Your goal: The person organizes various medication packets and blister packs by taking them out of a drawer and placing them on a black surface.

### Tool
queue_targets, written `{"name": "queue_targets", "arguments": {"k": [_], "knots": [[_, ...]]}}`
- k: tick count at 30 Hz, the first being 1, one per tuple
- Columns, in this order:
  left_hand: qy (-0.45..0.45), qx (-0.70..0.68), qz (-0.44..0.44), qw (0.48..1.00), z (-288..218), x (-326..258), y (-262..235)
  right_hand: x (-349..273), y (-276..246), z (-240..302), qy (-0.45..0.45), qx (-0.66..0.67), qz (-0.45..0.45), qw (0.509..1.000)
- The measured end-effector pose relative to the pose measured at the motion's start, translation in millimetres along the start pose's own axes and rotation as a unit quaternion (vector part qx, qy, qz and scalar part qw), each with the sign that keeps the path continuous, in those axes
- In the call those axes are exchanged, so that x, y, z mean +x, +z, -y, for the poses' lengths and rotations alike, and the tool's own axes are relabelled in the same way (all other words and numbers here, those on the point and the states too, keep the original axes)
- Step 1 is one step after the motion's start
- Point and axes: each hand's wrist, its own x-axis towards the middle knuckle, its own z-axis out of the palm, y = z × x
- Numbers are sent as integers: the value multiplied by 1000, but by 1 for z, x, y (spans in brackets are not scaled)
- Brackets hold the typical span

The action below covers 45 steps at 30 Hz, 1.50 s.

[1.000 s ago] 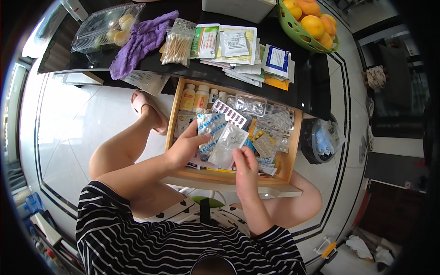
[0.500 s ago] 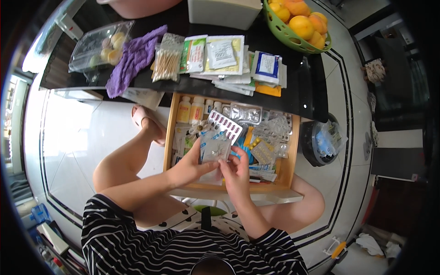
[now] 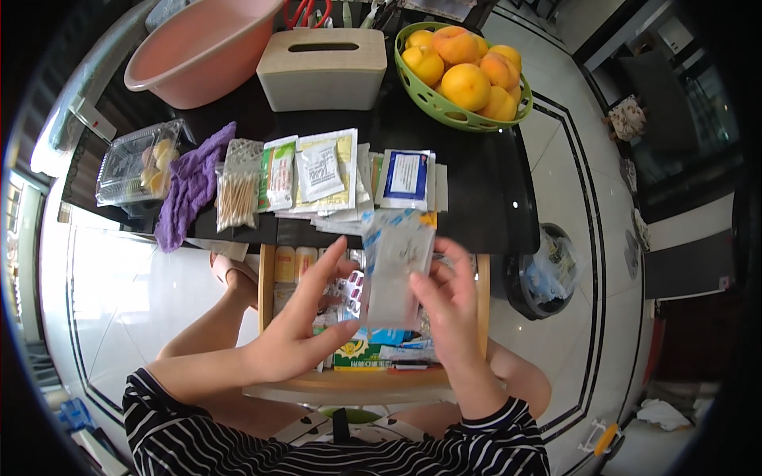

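Evidently, the glossy black tabletop (image 3: 488, 186) is spreading beyond the open pale-wood drawer (image 3: 369, 383), and above that drawer the flat, translucent white packet (image 3: 394, 278) is hanging in midair, with the blue-and-white striped sheet (image 3: 389, 220) showing at its upper end. The packet is probably weighing very little, its film likely being slick and bending easily, while the striped sheet (perhaps foil-backed, though it is mostly hiding) may be lending some stiffness. A side edge is offering the safest hold, I judge, pinched flat rather than squeezed in the middle, where any contents could be getting crushed. At the right edge, the right hand (image 3: 454, 317) is gripping the packet, its thumb lying over the near face and its other fingers curling, partly hidden. Opposite, the left hand (image 3: 298, 335) is spreading, thumb and forefinger wide apart beside the left edge; whether a fingertip is touching, I cannot tell
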Motion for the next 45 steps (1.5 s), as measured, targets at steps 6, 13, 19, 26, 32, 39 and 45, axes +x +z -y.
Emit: {"name": "queue_targets", "arguments": {"k": [6,13,19,26,32,39,45], "knots": [[237,400,-172,868,-34,83,-15,77,9,26,-133,-51,-7,990],[193,533,-166,807,-15,118,-25,116,11,16,-208,-297,-16,932],[182,572,-174,781,-5,120,-25,120,13,20,-332,-548,-53,766],[181,575,-187,776,-3,113,-26,102,8,14,-340,-540,-30,769],[205,542,-196,791,-10,95,-20,76,14,13,-367,-458,18,810],[250,463,-129,840,-12,44,-8,19,33,-3,-353,-373,92,853],[161,407,-54,897,19,-10,-11,-26,36,-44,-267,-356,132,886]]}}
